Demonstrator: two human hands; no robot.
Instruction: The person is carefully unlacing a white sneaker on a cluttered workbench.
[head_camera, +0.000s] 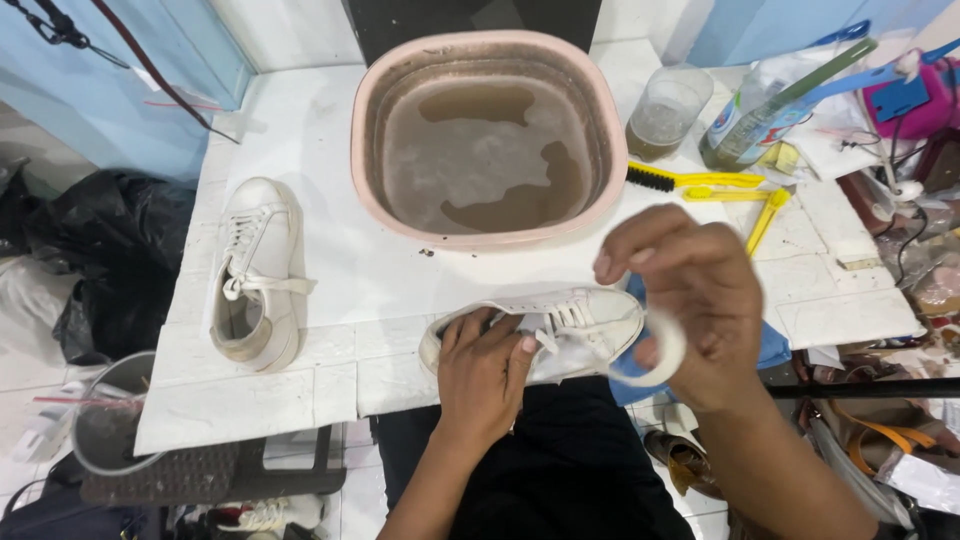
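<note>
White shoe (258, 270) lying alone at left on table (330, 120); left hand (487, 370) clasped over second shoe (570, 325) at near edge, below basin (490, 135); right hand (685, 300) pinching tape roll (668, 350) just above it.

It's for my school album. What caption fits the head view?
Left hand holds a white shoe; right hand holds a tape roll.
</note>
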